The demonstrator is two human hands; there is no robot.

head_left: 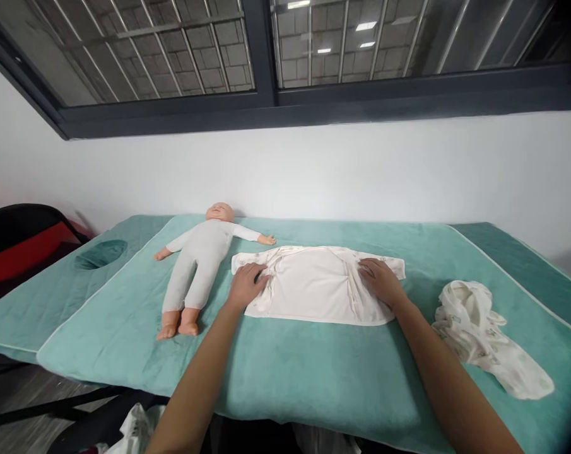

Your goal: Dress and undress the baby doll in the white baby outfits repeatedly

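A white baby top lies spread out on the green bed cover, its sleeves pointing to either side. My left hand rests on its left side by the sleeve, fingers stretched over the cloth. On the opposite side, my right hand lies with spread fingers near the right sleeve. Left of the top, a baby doll in a pale bodysuit is on its back, one arm reaching toward the garment. A crumpled white printed baby garment sits to the right, apart from my right hand.
The green-covered bed has a round face hole at its left end. Behind it stands a white wall below a barred window. A red and black chair is at the far left. White cloth shows below the front edge.
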